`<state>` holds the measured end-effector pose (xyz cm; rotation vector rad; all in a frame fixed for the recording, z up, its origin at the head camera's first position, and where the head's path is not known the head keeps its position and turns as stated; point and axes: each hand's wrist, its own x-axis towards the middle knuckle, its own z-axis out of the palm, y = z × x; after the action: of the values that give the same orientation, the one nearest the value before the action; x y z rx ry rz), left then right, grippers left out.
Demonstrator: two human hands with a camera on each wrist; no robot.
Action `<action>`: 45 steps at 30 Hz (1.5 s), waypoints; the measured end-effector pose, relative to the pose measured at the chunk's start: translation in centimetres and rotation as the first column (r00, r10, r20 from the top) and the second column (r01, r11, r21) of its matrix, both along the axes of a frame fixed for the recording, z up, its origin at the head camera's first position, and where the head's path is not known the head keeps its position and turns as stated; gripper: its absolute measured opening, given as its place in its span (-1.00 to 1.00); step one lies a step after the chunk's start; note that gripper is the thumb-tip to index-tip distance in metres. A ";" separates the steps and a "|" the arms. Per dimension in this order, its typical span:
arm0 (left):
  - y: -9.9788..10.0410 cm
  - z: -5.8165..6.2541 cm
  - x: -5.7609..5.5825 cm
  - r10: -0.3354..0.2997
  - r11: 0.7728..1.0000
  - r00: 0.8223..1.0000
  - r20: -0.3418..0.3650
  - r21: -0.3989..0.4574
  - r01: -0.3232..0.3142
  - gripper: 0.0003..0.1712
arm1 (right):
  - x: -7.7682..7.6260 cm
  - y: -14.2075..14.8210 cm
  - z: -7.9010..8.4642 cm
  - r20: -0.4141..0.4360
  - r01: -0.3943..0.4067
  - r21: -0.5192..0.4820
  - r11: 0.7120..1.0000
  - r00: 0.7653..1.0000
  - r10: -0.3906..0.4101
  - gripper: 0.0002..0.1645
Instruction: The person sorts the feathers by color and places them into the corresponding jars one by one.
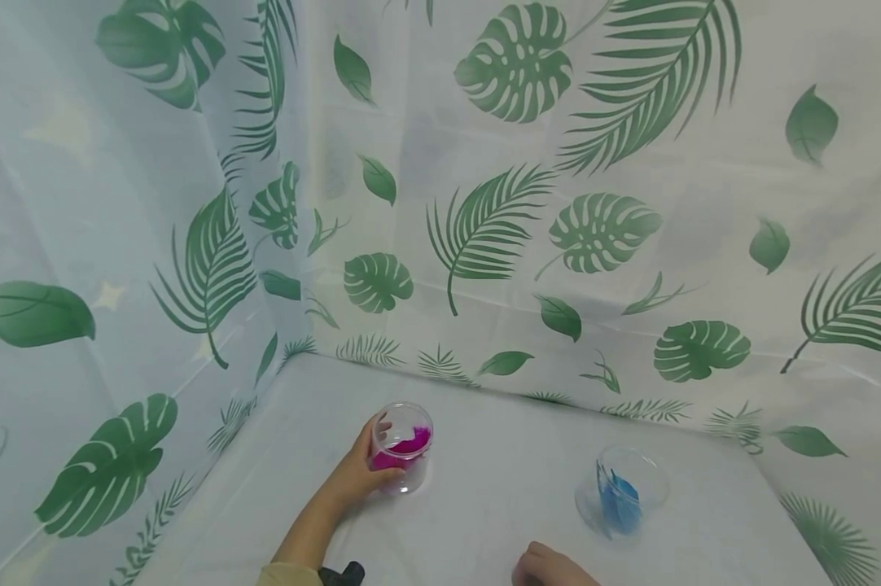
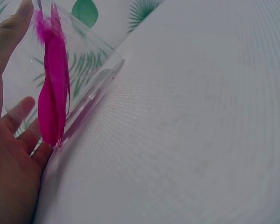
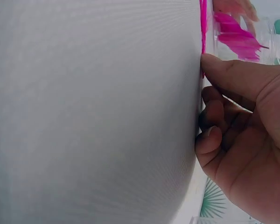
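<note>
My left hand (image 1: 360, 468) grips a clear plastic cup (image 1: 404, 415), thumb on one side and fingers round the other. Inside that cup stand magenta feathers (image 2: 55, 86), their colour bright through the wall. At the bottom of the head view my right hand (image 1: 550, 566) is partly cut off by the frame. Close to the white tabletop, its thumb and curled fingers (image 3: 212, 140) pinch a thin magenta feather (image 3: 203, 28), seen almost edge-on in the right wrist view. The part of the feather under the thumb is hidden.
A second clear cup (image 1: 656, 480) with blue feathers (image 1: 620, 505) stands on the right of the white table (image 1: 499, 464). Leaf-printed sheets (image 1: 484, 325) hang behind the table and along its left side. A black strap piece (image 1: 344, 575) sits at my left wrist.
</note>
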<state>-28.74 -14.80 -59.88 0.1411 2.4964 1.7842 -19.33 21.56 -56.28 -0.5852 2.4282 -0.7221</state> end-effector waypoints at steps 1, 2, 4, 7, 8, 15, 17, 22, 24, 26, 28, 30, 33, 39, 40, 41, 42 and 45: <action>0.0 0.0 0.0 0.000 1.000 1.000 0.000 0.000 0.000 0.23 | 0.0 0.0 0.0 0.007 0.004 0.001 1.000 1.000 -0.004 -0.65; 0.0 0.0 0.0 -0.001 1.000 1.000 -0.001 -0.001 0.001 0.23 | 0.0 -0.1 0.0 0.014 0.009 0.003 1.000 1.000 -0.009 -0.65; 0.0 0.0 0.0 -0.001 1.000 1.000 -0.001 -0.001 0.001 0.23 | 0.0 -0.2 0.0 0.029 0.022 0.007 1.000 0.999 -0.022 -0.68; -0.1 0.0 0.1 0.001 1.000 1.000 0.000 -0.006 -0.001 0.23 | 0.0 -0.4 -0.1 0.047 0.036 0.014 0.999 0.998 -0.036 -0.70; -0.1 0.0 0.1 0.002 1.000 1.000 0.001 -0.007 -0.002 0.23 | 0.0 -0.4 -0.1 0.044 0.036 0.018 0.999 0.998 -0.036 -0.71; -0.1 -0.1 0.1 0.003 1.000 1.000 0.007 -0.005 -0.003 0.23 | 0.4 -0.7 0.1 0.015 0.064 0.029 0.998 0.998 -0.065 -0.74; 0.0 -0.1 0.1 0.001 1.000 1.000 0.002 0.001 -0.001 0.23 | 0.5 -0.8 0.6 0.037 0.102 0.026 0.994 0.994 -0.103 -0.76; 0.0 0.0 0.1 -0.007 1.000 1.000 -0.017 -0.003 0.007 0.21 | 0.0 -0.7 1.8 0.062 0.116 0.005 0.993 0.991 -0.116 -0.85; 0.0 0.1 0.2 -0.009 1.000 1.000 -0.022 -0.005 0.009 0.21 | -0.3 -0.3 2.4 0.008 0.076 -0.026 0.997 0.997 -0.076 -0.87; 0.0 0.2 0.2 -0.011 1.000 1.000 -0.025 -0.006 0.011 0.21 | -0.9 0.2 2.9 -0.057 0.039 -0.053 0.998 0.998 -0.042 -0.89; 0.0 0.2 0.2 -0.013 1.000 1.000 -0.027 -0.004 0.013 0.21 | -1.6 0.6 3.9 -0.097 0.023 -0.089 0.996 0.995 -0.032 -0.89; 0.0 0.2 0.1 -0.013 1.000 1.000 -0.024 -0.002 0.012 0.21 | -2.2 0.8 5.1 -0.121 0.025 -0.111 0.993 0.992 -0.038 -0.87; -0.1 0.2 0.1 -0.010 1.000 1.000 -0.018 0.000 0.010 0.21 | -3.1 0.7 7.3 -0.213 0.035 -0.128 0.991 0.975 -0.062 -0.89; -0.1 0.0 0.0 -0.015 1.000 1.000 -0.023 0.009 0.015 0.22 | -5.5 0.1 10.8 -0.434 0.046 -0.172 0.984 0.893 -0.118 -0.93; -0.2 0.0 -0.1 -0.017 1.000 1.000 -0.026 0.010 0.017 0.22 | -6.0 -0.1 11.3 -0.451 0.041 -0.181 0.983 0.884 -0.120 -0.93; -0.2 -0.1 -0.1 -0.019 1.000 0.999 -0.029 0.011 0.020 0.22 | -6.5 -0.3 11.7 -0.467 0.034 -0.191 0.981 0.876 -0.122 -0.94; -0.2 -0.2 -0.1 -0.022 1.000 0.999 -0.030 0.013 0.022 0.21 | -7.0 -0.6 12.2 -0.487 0.022 -0.197 0.980 0.866 -0.117 -0.95; -0.3 -0.3 -0.2 -0.026 1.000 0.999 -0.043 0.016 0.026 0.21 | -8.4 -1.7 13.3 -0.521 -0.005 -0.198 0.980 0.847 -0.101 -0.98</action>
<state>-28.98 -15.09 -60.19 0.2138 2.4967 1.8113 -27.76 19.83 -43.03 -0.9046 2.9063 -0.9218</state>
